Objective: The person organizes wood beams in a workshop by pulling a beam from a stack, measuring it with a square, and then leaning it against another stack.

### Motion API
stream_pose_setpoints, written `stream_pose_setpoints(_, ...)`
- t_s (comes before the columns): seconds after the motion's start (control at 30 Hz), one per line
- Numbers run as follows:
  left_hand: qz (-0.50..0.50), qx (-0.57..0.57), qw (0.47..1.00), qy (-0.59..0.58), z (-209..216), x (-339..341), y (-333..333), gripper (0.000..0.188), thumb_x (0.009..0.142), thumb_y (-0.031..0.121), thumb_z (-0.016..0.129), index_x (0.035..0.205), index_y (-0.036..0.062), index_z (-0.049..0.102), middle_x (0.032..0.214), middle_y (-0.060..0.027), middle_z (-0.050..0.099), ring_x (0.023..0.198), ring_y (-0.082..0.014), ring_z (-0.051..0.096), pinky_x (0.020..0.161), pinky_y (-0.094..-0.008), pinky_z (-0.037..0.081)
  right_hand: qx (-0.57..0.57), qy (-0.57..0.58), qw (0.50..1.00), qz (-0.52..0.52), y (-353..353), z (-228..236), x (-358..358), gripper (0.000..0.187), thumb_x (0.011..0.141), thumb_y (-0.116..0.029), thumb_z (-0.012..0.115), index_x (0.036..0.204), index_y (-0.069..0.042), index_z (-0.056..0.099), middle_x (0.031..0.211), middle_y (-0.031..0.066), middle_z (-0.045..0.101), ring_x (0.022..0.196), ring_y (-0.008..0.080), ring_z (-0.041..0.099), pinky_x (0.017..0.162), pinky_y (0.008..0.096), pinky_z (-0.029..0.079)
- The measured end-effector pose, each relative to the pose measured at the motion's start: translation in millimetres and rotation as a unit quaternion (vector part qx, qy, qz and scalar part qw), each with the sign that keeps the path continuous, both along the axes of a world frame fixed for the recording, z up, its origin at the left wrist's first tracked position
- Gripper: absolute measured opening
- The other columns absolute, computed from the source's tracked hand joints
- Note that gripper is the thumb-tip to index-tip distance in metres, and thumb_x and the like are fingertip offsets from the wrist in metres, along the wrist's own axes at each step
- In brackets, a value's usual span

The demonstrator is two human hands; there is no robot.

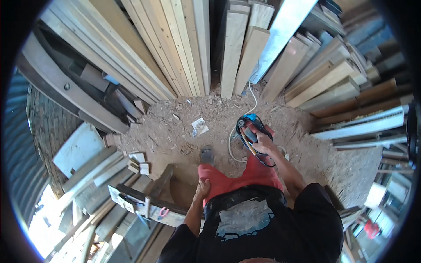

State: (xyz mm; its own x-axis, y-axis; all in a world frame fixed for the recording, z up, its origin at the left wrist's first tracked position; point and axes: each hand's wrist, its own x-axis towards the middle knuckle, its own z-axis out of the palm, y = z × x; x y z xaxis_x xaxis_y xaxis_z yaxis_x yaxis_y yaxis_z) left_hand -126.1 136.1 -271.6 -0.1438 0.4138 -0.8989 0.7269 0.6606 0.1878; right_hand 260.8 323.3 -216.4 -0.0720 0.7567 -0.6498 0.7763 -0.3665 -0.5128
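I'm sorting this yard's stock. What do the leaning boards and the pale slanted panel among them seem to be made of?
Leaning boards: bare, unfinished wood, judging by pale grain and sawn ends. Pale slanted panel: smooth, glossy, grey-white, possibly metal or laminate; unclear. The right hand holds a corded power tool.

Power tool: black body, bright blue patch at top, orange-and-black cord looped below. Second cord: white, running across floor toward planks. Floor: tan-brown, speckled with pale wood chips and sawdust. Scrap near floor middle: white with grey print. Planks leaning at far edge of floor: pale yellow-beige, fine grain lines; one board whitish-grey. Trousers: red. Shirt: black, grey-white patch outlined blue. Shoe: grey. Clamp handle: pink-red.
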Motion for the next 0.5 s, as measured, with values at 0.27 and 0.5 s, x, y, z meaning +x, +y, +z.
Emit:
stream_pose_setpoints(0.27, -0.023, -0.053, 0.990, 0.128, -1, 126, -23, 0.090, 0.085, 0.053, 0.056, 0.148, 0.0004, 0.018, 0.139, -0.0418, 0.028, 0.125, -0.0556, 0.038, 0.099, -0.0583, 0.039, -0.045, -0.061, 0.990, 0.116, 81, -93, -15, 0.057, 0.072, -0.013, 0.060, 0.126, 0.003, 0.051, 0.114, 0.0298, 0.061, 0.109, 0.0413, 0.060, 0.096, 0.0436, 0.046)
stream_pose_setpoints(0.5, 0.043, -0.031, 0.987, 0.150, -1, 121, -14, 0.089, 0.080, 0.047, 0.065, 0.151, 0.0157, 0.022, 0.142, -0.0417, 0.023, 0.123, -0.0532, 0.040, 0.098, -0.0592, 0.038, 0.021, -0.014, 0.990, 0.136, 126, -246, -64, 0.048, 0.081, -0.039, 0.068, 0.109, 0.000, 0.064, 0.101, 0.0258, 0.066, 0.099, 0.0410, 0.063, 0.085, 0.0438, 0.049)
